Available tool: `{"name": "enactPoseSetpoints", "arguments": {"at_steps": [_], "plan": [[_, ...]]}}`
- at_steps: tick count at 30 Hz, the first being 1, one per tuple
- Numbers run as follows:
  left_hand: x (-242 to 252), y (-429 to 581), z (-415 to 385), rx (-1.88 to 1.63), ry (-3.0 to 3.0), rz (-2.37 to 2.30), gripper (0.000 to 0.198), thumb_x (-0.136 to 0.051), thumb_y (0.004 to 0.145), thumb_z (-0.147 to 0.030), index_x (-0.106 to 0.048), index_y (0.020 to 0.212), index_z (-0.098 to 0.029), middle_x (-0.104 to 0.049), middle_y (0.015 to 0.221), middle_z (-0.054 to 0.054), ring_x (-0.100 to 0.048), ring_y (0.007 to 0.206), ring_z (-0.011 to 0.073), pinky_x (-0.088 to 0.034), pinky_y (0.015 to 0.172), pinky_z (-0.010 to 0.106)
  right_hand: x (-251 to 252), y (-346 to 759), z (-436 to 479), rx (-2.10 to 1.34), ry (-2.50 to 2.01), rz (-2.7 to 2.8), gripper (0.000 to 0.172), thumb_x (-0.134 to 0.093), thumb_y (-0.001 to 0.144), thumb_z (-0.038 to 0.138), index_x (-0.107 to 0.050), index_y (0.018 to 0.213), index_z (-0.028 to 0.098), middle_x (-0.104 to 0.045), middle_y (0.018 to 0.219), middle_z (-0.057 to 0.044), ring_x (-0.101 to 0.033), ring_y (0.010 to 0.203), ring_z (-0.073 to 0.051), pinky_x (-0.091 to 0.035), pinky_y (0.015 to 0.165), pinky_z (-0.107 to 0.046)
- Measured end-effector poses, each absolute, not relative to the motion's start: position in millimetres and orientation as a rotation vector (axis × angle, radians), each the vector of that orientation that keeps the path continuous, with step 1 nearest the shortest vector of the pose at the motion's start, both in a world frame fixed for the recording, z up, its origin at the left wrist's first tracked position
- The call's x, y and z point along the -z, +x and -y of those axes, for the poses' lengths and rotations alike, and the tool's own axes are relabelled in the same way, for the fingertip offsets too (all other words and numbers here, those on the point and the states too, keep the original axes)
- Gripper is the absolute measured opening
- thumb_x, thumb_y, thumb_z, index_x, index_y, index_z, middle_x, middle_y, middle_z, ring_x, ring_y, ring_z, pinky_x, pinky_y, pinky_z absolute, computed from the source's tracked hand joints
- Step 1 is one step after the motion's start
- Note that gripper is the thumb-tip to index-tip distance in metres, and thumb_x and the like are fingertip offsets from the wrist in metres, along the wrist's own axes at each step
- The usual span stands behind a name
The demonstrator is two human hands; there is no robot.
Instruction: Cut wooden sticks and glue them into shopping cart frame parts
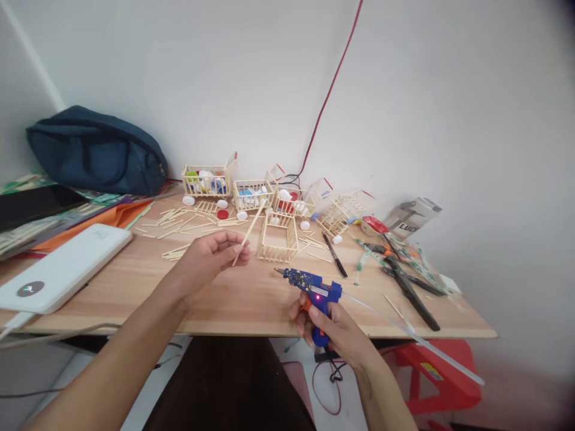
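Note:
Pinched in my left hand [214, 256] is a thin pale wooden stick [252, 226], tilted up to the right. My right hand [330, 323] grips a blue glue gun [309, 282] by its handle, a finger on the orange trigger. Its nozzle points left, and a long translucent glue stick [417, 338] trails out of its back. A small red light glows on its side. Just beyond the nozzle stands a small open frame of wooden sticks [278, 240], apart from both hands. Several little stick carts with white wheels, among them a loaded cart [207, 181], line the back.
Loose cut sticks [173, 220] lie left of the frame. A white power bank [67, 266] and a blue bag [96, 149] occupy the left side. To the right are a black pen [335, 255], black-handled cutters [411, 293] and a small box [413, 216]. A red stool [440, 374] stands below.

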State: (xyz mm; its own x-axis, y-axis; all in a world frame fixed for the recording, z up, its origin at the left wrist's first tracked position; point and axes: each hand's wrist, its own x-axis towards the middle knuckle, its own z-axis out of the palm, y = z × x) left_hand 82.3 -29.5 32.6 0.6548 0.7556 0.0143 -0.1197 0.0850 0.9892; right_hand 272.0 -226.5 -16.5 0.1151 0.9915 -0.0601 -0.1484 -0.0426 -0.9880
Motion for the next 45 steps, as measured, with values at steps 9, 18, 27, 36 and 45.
{"name": "enactPoseSetpoints", "arguments": {"at_steps": [9,18,27,36,45], "plan": [[-92,171,38,-0.878,1.639,-0.421,0.013,-0.066,0.073,-0.025,-0.062,0.08,-0.015,-0.064,0.076,-0.001,-0.056,0.066,0.0077,-0.045,0.065,0.021,12,287,242,-1.171,-1.198,1.002,0.031,-0.056,0.09,0.047,-0.049,0.099,0.018,-0.062,0.089,-0.006,-0.057,0.062,-0.01,-0.045,0.052,-0.022],[-143,285,35,-0.822,1.936,-0.264,0.011,-0.055,0.071,-0.004,-0.056,0.076,-0.014,-0.061,0.061,0.0,-0.057,0.053,0.0089,-0.045,0.052,0.021,19,298,245,-1.144,-1.169,0.984,0.037,-0.059,0.087,0.051,-0.051,0.097,0.017,-0.061,0.087,-0.004,-0.056,0.059,-0.009,-0.045,0.052,-0.023],[-151,360,27,-0.709,2.094,-0.399,0.009,-0.06,0.075,-0.012,-0.067,0.074,-0.007,-0.07,0.079,0.011,-0.061,0.062,0.0109,-0.051,0.058,0.022,24,304,243,-1.195,-0.967,0.902,0.032,-0.063,0.086,0.045,-0.052,0.095,0.016,-0.061,0.087,-0.005,-0.059,0.063,-0.01,-0.045,0.05,-0.02],[-135,393,19,-0.651,2.425,-0.474,0.02,-0.066,0.064,-0.009,-0.07,0.084,-0.01,-0.069,0.074,0.006,-0.063,0.069,0.0147,-0.048,0.066,0.024,29,308,240,-1.233,-0.853,0.901,0.031,-0.064,0.086,0.043,-0.05,0.096,0.017,-0.061,0.09,-0.005,-0.06,0.063,-0.009,-0.044,0.049,-0.018],[-131,402,24,-0.5,2.614,-0.511,0.009,-0.065,0.064,-0.011,-0.071,0.07,-0.012,-0.064,0.061,0.0,-0.06,0.07,0.0135,-0.044,0.068,0.021,24,308,240,-1.275,-0.883,0.889,0.035,-0.064,0.084,0.048,-0.051,0.093,0.017,-0.06,0.087,-0.004,-0.058,0.06,-0.008,-0.042,0.047,-0.018]]}}
